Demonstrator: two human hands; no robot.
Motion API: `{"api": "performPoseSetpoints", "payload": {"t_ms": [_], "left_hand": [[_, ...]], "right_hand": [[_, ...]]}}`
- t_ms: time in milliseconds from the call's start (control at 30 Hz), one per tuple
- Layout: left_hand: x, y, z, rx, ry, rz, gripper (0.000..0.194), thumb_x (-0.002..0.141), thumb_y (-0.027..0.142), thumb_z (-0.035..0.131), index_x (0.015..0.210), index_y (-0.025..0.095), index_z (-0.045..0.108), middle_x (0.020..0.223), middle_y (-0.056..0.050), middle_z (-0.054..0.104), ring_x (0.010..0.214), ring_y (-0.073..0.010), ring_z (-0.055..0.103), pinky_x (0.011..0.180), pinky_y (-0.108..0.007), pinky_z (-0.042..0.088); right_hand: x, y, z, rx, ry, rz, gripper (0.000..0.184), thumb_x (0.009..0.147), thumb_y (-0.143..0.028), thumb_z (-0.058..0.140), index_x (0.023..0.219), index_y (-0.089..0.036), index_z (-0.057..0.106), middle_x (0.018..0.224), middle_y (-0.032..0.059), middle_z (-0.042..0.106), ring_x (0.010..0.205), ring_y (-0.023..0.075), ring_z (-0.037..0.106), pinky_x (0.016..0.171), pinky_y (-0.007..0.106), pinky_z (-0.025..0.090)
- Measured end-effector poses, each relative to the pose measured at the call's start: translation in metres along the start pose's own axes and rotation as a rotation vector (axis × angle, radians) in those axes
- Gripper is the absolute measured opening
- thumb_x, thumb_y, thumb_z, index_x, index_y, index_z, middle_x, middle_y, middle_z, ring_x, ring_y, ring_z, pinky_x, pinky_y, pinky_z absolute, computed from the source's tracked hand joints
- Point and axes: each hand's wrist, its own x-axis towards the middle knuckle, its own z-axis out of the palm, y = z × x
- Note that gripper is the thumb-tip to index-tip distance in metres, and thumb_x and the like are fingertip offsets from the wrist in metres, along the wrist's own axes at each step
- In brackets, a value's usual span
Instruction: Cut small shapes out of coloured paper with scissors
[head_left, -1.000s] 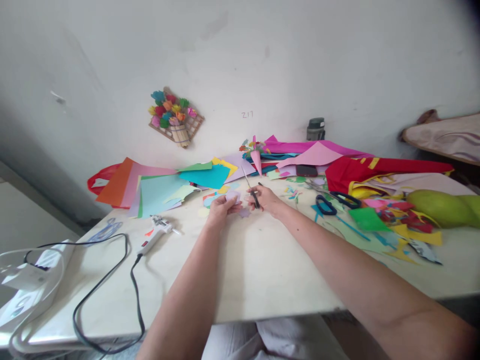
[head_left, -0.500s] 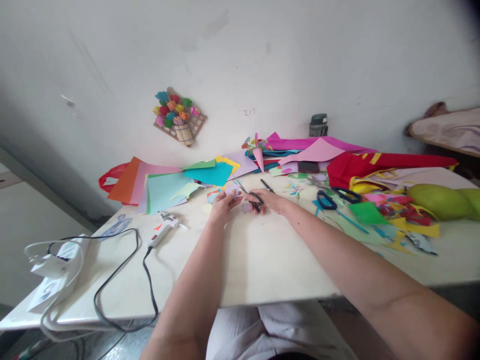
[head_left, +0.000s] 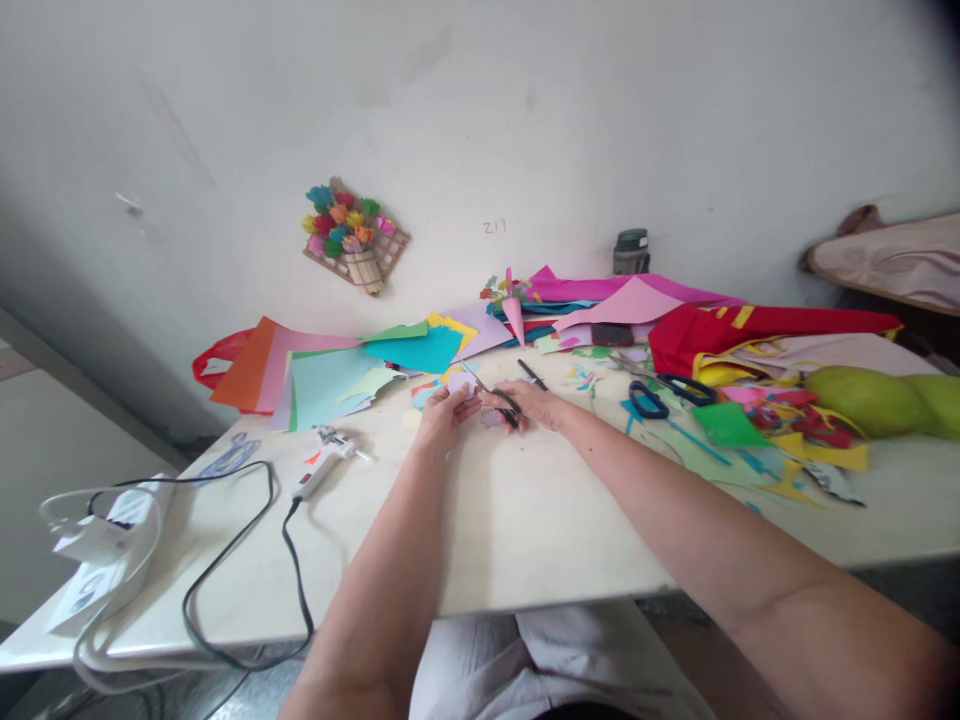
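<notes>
In my right hand [head_left: 531, 402] is a pair of black-handled scissors [head_left: 504, 404], its blades pointing up and left. My left hand [head_left: 448, 415] is closed on a small piece of lilac paper [head_left: 460, 382], close beside the blades. Whether the blades touch the paper I cannot tell. On the table just under and between my hands lies another lilac scrap [head_left: 491, 417]. A black pen [head_left: 533, 374] rests on the tabletop beyond my right hand.
A white glue gun [head_left: 327, 464] lies left, its cord running toward a power strip [head_left: 97, 570]. Coloured paper sheets [head_left: 322, 380] spread along the back. To the right are large blue-handled scissors [head_left: 649, 400], paper scraps [head_left: 735, 425] and a red cloth [head_left: 675, 335]. A pink paper cone [head_left: 513, 318] holds small flowers.
The scissors have turned slightly in my right hand, and their blades look a little more level. The left hand still holds the lilac paper. The whole view has shifted a little.
</notes>
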Motion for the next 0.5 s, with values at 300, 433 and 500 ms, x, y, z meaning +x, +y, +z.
{"api": "performPoseSetpoints", "payload": {"t_ms": [300, 433, 500], "left_hand": [[-0.0001, 0.0005, 0.004, -0.102, 0.059, 0.002, 0.007, 0.07, 0.01, 0.065, 0.077, 0.011, 0.063, 0.078, -0.006, 0.068, 0.069, -0.0129, 0.065, 0.074, -0.027, 0.054], [-0.0001, 0.0005, 0.0051, -0.109, 0.069, -0.002, 0.005, 0.072, 0.009, 0.063, 0.077, 0.011, 0.063, 0.079, -0.006, 0.068, 0.069, -0.0122, 0.065, 0.073, -0.026, 0.054], [0.0004, 0.0, 0.0048, -0.113, 0.066, 0.001, 0.006, 0.072, 0.009, 0.063, 0.078, 0.01, 0.063, 0.079, -0.006, 0.068, 0.07, -0.0122, 0.065, 0.072, -0.025, 0.054]], "right_hand": [[-0.0002, -0.0002, 0.0003, 0.014, -0.004, 0.013, 0.04, 0.073, -0.055, 0.06, 0.072, -0.016, 0.051, 0.055, -0.002, 0.056, 0.039, 0.0073, 0.052, 0.028, 0.015, 0.032], [-0.0005, -0.0013, 0.0012, 0.017, -0.007, 0.01, 0.039, 0.074, -0.054, 0.059, 0.07, -0.016, 0.049, 0.055, -0.0023, 0.055, 0.039, 0.0064, 0.051, 0.028, 0.015, 0.032], [-0.0004, -0.0014, 0.0017, 0.017, -0.003, 0.011, 0.039, 0.075, -0.053, 0.059, 0.07, -0.016, 0.049, 0.054, -0.0024, 0.054, 0.038, 0.0063, 0.05, 0.028, 0.015, 0.032]]}}
